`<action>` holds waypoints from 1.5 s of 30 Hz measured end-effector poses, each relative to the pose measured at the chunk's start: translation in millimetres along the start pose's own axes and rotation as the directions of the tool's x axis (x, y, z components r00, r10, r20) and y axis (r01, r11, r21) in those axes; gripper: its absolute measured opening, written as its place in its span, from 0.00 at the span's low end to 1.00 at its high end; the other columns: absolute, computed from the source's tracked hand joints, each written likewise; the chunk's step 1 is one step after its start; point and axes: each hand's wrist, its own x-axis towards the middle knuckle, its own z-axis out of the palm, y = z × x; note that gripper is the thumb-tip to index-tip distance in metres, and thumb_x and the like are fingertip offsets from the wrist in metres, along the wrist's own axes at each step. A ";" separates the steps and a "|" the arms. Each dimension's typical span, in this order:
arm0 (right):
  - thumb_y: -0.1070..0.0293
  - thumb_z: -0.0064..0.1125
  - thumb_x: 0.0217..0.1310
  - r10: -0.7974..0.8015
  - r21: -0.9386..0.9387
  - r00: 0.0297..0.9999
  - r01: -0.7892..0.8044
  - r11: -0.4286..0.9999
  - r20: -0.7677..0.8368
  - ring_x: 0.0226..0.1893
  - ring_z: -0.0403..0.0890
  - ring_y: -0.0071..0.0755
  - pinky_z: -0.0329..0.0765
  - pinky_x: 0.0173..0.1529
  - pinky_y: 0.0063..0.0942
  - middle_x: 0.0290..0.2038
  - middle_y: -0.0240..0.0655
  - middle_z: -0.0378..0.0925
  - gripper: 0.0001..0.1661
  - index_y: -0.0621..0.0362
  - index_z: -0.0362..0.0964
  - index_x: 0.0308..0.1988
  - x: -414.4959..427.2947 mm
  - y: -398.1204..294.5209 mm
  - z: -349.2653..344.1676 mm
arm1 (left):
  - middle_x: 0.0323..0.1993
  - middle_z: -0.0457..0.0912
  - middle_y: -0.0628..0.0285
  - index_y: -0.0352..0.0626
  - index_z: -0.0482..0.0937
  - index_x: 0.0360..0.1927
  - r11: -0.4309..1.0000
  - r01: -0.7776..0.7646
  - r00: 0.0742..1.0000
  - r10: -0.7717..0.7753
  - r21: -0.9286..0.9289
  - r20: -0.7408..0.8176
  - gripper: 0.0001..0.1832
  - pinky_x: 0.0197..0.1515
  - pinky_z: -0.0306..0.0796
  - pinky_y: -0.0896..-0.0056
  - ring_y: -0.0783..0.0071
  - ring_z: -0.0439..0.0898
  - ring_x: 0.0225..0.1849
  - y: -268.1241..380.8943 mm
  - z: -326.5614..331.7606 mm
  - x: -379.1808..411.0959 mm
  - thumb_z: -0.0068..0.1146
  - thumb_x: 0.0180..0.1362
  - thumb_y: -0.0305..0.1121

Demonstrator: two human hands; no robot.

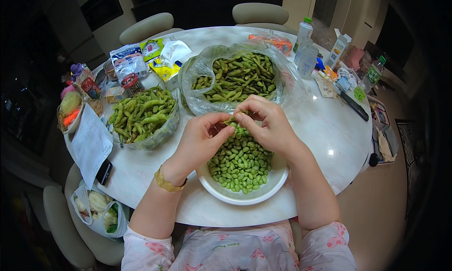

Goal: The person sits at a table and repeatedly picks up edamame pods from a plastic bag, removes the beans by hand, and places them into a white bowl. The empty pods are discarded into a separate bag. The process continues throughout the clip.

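My left hand (207,133) and my right hand (265,124) meet over a white bowl (240,199), their fingertips pinching one soybean pod (231,120) between them. A green bean shows at the pod, by my left thumb. Many shelled green soybeans (243,165) lie in the bowl beneath my hands. Beyond the hands, an open clear plastic bag (197,98) holds a heap of darker pods (236,74). Left of my left hand stands a clear plastic container (155,141), piled with green pods (143,115).
Packets and a jar (131,83) crowd the back left, near a sheet of paper (92,140) and a phone (104,172). Bottles (308,61), a carton (338,49) and a dark-handled object (354,106) are at the right. A bag of vegetables (100,211) rests on a chair.
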 end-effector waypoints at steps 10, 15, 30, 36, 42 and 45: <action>0.74 0.61 0.62 -0.075 -0.013 0.997 0.074 0.997 -0.024 0.36 0.78 0.26 0.76 0.38 0.23 0.35 0.33 0.77 0.04 0.62 0.76 0.37 -0.2 -0.9 1.8 | 0.29 0.82 0.69 0.38 0.83 0.42 0.987 -0.057 0.994 0.071 0.149 -0.088 0.12 0.27 0.65 0.83 0.87 0.72 0.24 -1.2 -2.4 0.8 0.67 0.55 0.27; 0.74 0.61 0.62 -0.014 0.026 0.998 0.016 1.000 -0.060 0.36 0.78 0.23 0.77 0.39 0.21 0.35 0.33 0.76 0.05 0.64 0.75 0.36 0.9 1.2 0.7 | 0.30 0.83 0.68 0.38 0.84 0.42 0.999 -0.039 0.991 0.043 0.036 -0.124 0.11 0.27 0.67 0.82 0.86 0.75 0.26 -3.9 -1.1 2.6 0.67 0.54 0.26; 0.73 0.62 0.62 -0.011 0.013 0.998 0.012 1.000 -0.064 0.35 0.79 0.24 0.78 0.38 0.21 0.35 0.34 0.76 0.06 0.64 0.76 0.37 0.8 2.5 1.8 | 0.31 0.84 0.64 0.38 0.85 0.39 0.877 -0.231 0.939 0.314 0.420 -0.139 0.09 0.24 0.68 0.80 0.83 0.77 0.25 10.0 0.0 -1.7 0.64 0.53 0.22; 0.75 0.64 0.58 -0.092 0.019 0.994 0.093 0.995 -0.062 0.36 0.82 0.29 0.80 0.39 0.24 0.37 0.36 0.79 0.09 0.62 0.79 0.42 0.9 4.5 1.5 | 0.30 0.85 0.64 0.37 0.84 0.43 0.987 -0.076 0.978 0.101 0.141 -0.181 0.11 0.30 0.72 0.78 0.81 0.80 0.30 9.0 -0.9 -1.4 0.65 0.56 0.28; 0.76 0.65 0.57 -0.153 -0.029 0.988 0.152 0.988 -0.025 0.36 0.83 0.32 0.80 0.41 0.26 0.38 0.38 0.80 0.14 0.59 0.80 0.45 0.9 5.1 2.3 | 0.28 0.84 0.66 0.36 0.84 0.42 0.997 -0.077 0.974 0.077 0.007 -0.215 0.10 0.31 0.72 0.81 0.84 0.79 0.29 1.5 -5.8 3.8 0.65 0.58 0.29; 0.76 0.64 0.57 -0.129 -0.024 0.992 0.129 0.991 -0.010 0.37 0.83 0.33 0.80 0.42 0.27 0.39 0.39 0.81 0.15 0.60 0.80 0.46 2.4 -2.7 4.4 | 0.27 0.84 0.67 0.36 0.84 0.40 0.986 -0.146 0.933 0.164 0.082 -0.321 0.09 0.29 0.71 0.81 0.85 0.77 0.27 2.4 -15.7 6.9 0.65 0.58 0.28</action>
